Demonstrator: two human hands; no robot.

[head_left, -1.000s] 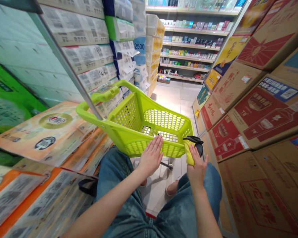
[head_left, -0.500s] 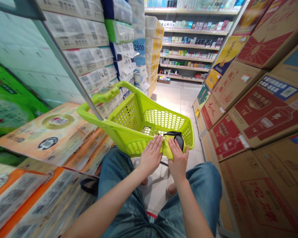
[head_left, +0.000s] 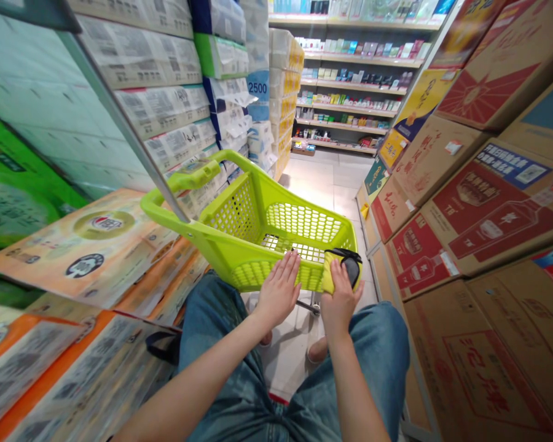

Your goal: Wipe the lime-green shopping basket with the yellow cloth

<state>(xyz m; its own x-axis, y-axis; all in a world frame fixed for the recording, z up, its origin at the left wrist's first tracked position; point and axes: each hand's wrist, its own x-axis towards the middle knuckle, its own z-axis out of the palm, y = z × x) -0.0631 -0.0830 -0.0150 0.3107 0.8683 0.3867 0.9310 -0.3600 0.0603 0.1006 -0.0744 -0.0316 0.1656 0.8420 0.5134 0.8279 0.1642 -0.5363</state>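
A lime-green shopping basket trolley (head_left: 276, 236) with perforated walls stands in front of my knees, tilted across the view. My left hand (head_left: 280, 287) lies flat against its near wall, fingers stretched out and holding nothing. At the near right corner of the basket, my right hand (head_left: 342, 301) holds a yellow cloth with black and grey parts (head_left: 350, 270) against the wall by the rim. Its fingers spread over the yellow side; the exact kind of this item is unclear. A metal handle pole (head_left: 129, 123) rises from the basket toward the upper left.
Stacked cardboard cartons (head_left: 493, 190) line the right side. Tissue packs (head_left: 166, 61) are piled at left, with an orange carton (head_left: 96, 239) beside my left knee. Pale floor tiles (head_left: 320, 175) lead to stocked shelves (head_left: 350, 92) at the back.
My right hand has slid the yellow cloth to the right along the basket's near wall, to its corner. My left hand has stayed nearly in place.
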